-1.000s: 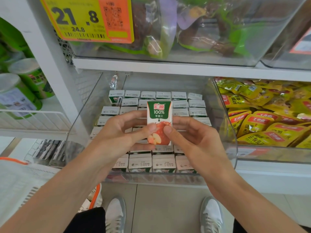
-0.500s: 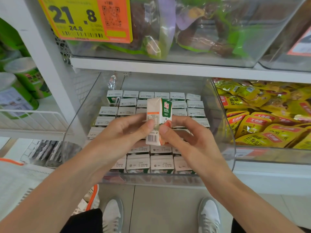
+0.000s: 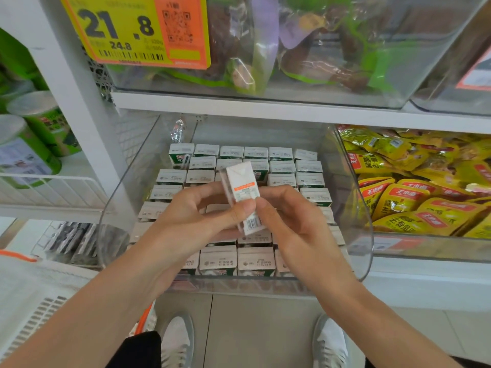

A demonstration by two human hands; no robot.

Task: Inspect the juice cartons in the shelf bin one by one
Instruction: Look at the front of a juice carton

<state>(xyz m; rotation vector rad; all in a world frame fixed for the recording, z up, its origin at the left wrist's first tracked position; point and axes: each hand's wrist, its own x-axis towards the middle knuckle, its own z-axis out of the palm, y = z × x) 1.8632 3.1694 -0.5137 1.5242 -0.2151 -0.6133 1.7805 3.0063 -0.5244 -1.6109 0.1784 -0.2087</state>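
Both hands (image 3: 191, 221) pinch carton (image 3: 243, 192) — above bin (image 3: 127, 181).

- A white shelf board (image 3: 265, 112) ran across the view, joined at its left end to a slanting white upright post (image 3: 85, 115).
- Left of the post sat a white wire rack (image 3: 53, 192).
- Below lay a floor of pale grey tiles (image 3: 252, 328), evenly lit.
- A yellow and orange price tag (image 3: 138, 30) hung at the top.

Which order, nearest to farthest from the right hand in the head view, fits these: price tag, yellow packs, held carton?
1. carton: pinched in the right hand itself.
2. yellow packs: neighbouring bin, to the right.
3. price tag: upper shelf, far left.
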